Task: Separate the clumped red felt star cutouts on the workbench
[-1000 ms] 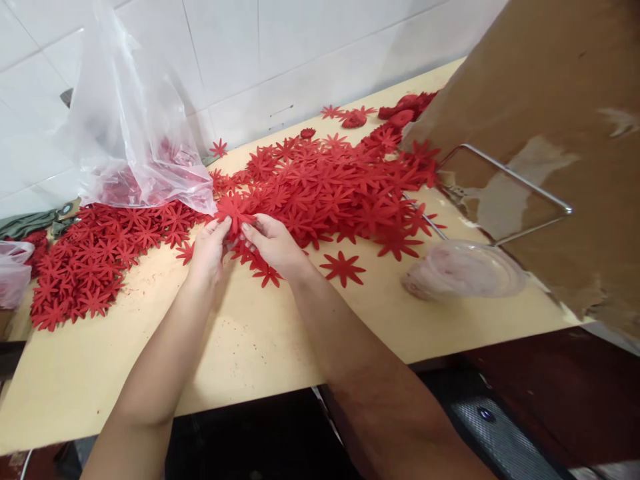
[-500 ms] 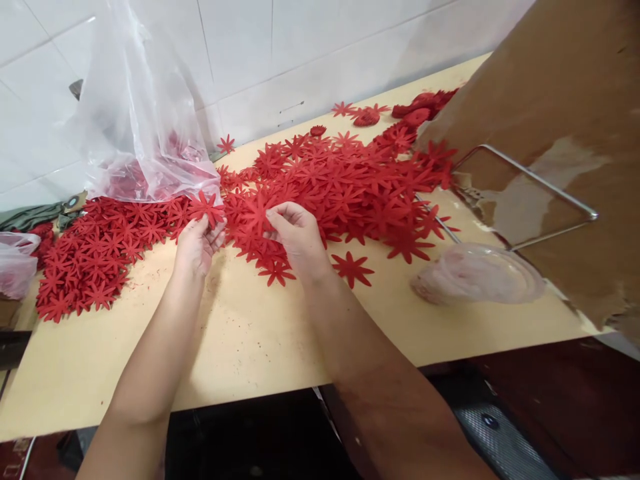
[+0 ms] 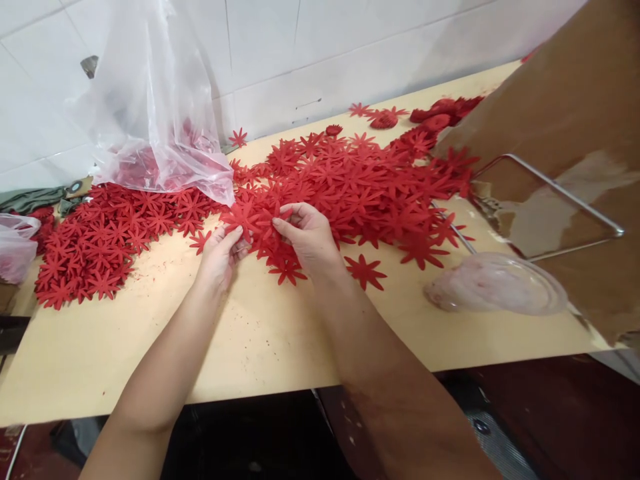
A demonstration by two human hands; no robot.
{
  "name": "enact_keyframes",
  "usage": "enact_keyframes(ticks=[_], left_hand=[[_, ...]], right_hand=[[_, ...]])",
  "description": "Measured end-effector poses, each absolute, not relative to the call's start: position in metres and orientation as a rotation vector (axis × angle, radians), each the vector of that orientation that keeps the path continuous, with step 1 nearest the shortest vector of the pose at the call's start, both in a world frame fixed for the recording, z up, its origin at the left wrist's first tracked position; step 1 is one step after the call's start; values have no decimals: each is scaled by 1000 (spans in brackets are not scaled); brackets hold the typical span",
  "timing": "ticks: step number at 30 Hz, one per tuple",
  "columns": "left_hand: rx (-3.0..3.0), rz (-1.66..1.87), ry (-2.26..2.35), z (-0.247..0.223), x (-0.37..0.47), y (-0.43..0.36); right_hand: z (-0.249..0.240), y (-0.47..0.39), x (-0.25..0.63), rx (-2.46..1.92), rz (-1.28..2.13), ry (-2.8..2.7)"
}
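From my end, the pale wooden bench (image 3: 265, 340) is the widest thing in view; a big brown cardboard sheet (image 3: 575, 87), torn at its lower edge, stands at its right side; a broad heap of red flower-shaped cutouts (image 3: 355, 187) spreads over the middle, with a smaller red heap (image 3: 100, 240) at left. A tall translucent plastic bag (image 3: 160, 100) with red pieces inside stands behind the smaller heap; a clear rounded plastic container (image 3: 495, 283) sits near a bent metal wire frame (image 3: 565, 191) at right.

I have the left hand (image 3: 221, 259) pinching a red petalled cutout (image 3: 244, 216) between thumb and fingers; the right hand (image 3: 313, 243) pinches a second red cutout (image 3: 266, 227), its outline hard to separate from the heap. Half a second ago those two pieces were held apart; now the left one has come across close to the right one, and I cannot tell whether they touch; a loose red flower piece (image 3: 201, 241) has come into view just beside the left hand. Below the bench edge, the grey mesh panel (image 3: 500, 450) carries a small round badge (image 3: 481, 427), too small for me to read.
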State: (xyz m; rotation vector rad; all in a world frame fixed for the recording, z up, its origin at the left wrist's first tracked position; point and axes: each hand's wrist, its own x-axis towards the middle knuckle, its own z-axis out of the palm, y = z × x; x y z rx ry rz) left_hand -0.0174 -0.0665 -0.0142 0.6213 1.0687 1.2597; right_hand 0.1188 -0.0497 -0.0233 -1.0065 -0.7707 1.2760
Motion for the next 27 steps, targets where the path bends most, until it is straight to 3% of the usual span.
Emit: enact_keyframes(ticks=[27], left_hand=[[740, 1244, 927, -34, -5, -71]], right_hand=[[-35, -53, 116, -1051, 1129, -961]])
